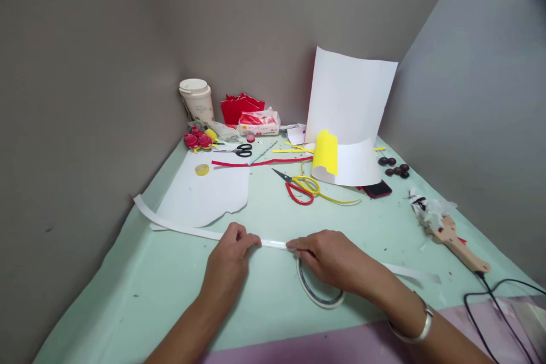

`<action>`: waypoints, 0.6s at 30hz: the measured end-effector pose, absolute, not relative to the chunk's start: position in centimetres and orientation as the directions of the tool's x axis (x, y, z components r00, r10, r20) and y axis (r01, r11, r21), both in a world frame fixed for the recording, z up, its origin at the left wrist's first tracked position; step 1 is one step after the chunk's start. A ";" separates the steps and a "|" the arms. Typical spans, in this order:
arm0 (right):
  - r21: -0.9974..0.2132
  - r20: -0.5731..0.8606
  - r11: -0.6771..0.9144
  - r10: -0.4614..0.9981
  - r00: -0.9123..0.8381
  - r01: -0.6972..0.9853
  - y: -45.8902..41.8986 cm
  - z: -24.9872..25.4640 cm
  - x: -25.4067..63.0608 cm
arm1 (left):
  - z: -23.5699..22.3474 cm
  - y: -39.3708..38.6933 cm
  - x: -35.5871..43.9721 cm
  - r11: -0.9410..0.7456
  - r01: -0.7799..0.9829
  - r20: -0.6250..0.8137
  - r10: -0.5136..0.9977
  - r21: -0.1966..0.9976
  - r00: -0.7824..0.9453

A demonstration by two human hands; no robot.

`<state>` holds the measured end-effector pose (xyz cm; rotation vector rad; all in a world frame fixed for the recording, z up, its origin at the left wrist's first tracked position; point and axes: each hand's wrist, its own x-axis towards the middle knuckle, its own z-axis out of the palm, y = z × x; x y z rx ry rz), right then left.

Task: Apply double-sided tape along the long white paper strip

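Holding the white strip (183, 229) at its middle stretch, the left hand (249, 240) and the right hand (296, 245) are each pinched shut on it, a short span showing between their fingertips. Strip is located in the near half of the green bench (170, 290), its long axis running mainly left to right. Left end curves away from the person, across the near part of the white sheet (205, 193), and reaches the bench's left edge. A white length (412, 273) shows beyond the right forearm, angled slightly toward the near right; whether it joins the strip is hidden. Tape roll (322, 298) lies partly under the right hand; contact cannot be confirmed. Green surface shows between the forearms, and between the strip and the red-and-yellow-handled scissors (298, 186) on the far side, points toward the far left. Near edge meets a pink surface (315, 347). Wooden-coloured tool (460, 244) with black cord lies near the right edge, well apart from the hands.
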<state>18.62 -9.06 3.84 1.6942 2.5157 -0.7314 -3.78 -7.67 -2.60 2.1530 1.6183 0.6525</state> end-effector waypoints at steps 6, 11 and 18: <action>-0.378 -0.276 0.283 0.874 -0.399 0.882 -9.1 3.9 18.6 | -2.7 -7.7 -3.8 -0.265 0.808 0.132 0.964 0.526 0.230; -0.381 -0.278 0.282 0.873 -0.401 0.880 -9.1 3.9 18.6 | -2.7 -7.7 -3.8 -0.266 0.811 0.127 0.964 0.521 0.235; -0.378 -0.282 0.279 0.873 -0.397 0.883 -9.0 3.9 18.6 | -2.8 -7.6 -3.8 -0.267 0.828 0.098 0.963 0.493 0.252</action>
